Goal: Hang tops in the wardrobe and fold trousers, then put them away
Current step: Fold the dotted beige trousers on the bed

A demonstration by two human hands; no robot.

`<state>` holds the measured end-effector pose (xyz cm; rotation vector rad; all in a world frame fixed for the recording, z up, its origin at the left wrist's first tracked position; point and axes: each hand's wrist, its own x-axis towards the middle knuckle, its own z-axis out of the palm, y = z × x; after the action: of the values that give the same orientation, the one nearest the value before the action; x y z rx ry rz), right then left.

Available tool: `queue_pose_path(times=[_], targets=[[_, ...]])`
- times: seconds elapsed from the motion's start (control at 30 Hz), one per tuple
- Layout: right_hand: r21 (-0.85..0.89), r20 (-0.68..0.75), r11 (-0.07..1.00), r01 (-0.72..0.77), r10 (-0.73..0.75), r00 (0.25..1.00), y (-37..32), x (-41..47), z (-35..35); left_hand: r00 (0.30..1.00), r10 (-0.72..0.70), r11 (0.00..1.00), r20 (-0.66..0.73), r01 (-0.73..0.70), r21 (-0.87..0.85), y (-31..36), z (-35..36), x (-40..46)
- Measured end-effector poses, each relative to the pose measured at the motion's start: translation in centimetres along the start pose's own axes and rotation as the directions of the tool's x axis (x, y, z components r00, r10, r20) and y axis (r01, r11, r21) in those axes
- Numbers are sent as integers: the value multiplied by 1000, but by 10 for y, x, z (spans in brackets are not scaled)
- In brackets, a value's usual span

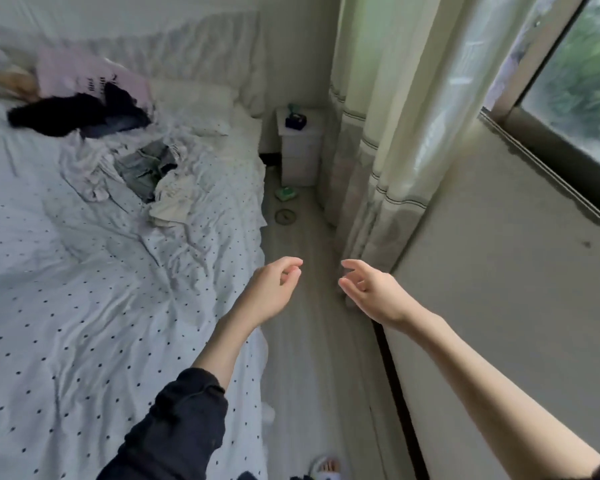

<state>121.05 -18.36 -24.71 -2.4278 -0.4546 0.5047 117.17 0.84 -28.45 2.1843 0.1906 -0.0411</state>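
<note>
A heap of clothes lies on the bed (84,306): a black garment (66,117), a pink top with lettering (84,76), white and pale tops (87,168), grey trousers (146,168) and a cream piece (170,204). My left hand (274,289) hovers over the bed's right edge, fingers loosely curled, holding nothing. Close beside it, my right hand (368,289) hangs over the floor with relaxed fingers, also holding nothing. Both hands are well short of the clothes heap. No wardrobe is in view.
A narrow floor strip (298,341) runs between bed and wall. At its far end stands a white bedside cabinet (300,147) with a dark box on top; a green item (286,194) lies on the floor. Curtains (378,133) and a window (575,81) are on the right.
</note>
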Motion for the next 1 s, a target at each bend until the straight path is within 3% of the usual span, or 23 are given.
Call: queue_pose_path(times=[0.17, 0.4, 0.53, 0.77, 1.0], targets=[[-47, 107, 990, 136, -131, 986, -18, 130, -33, 985, -102, 994, -136, 96, -52, -10, -32, 89], [-44, 262, 970, 238, -219, 940, -53, 304, -27, 919, -269, 963, -288, 250, -101, -62, -84, 196], [-10, 378, 949, 317, -290, 879, -81, 427, -25, 859, -350, 937, -373, 326, -129, -93, -116, 290], [3, 490, 919, 393, -344, 801, -148, 623, -33, 754, -526, 850, -394, 481, -215, -131, -170, 414], [-3, 652, 885, 466, -352, 672, -213, 749, 7, 621, -634, 770, -461, 564, -298, -190, -241, 491]])
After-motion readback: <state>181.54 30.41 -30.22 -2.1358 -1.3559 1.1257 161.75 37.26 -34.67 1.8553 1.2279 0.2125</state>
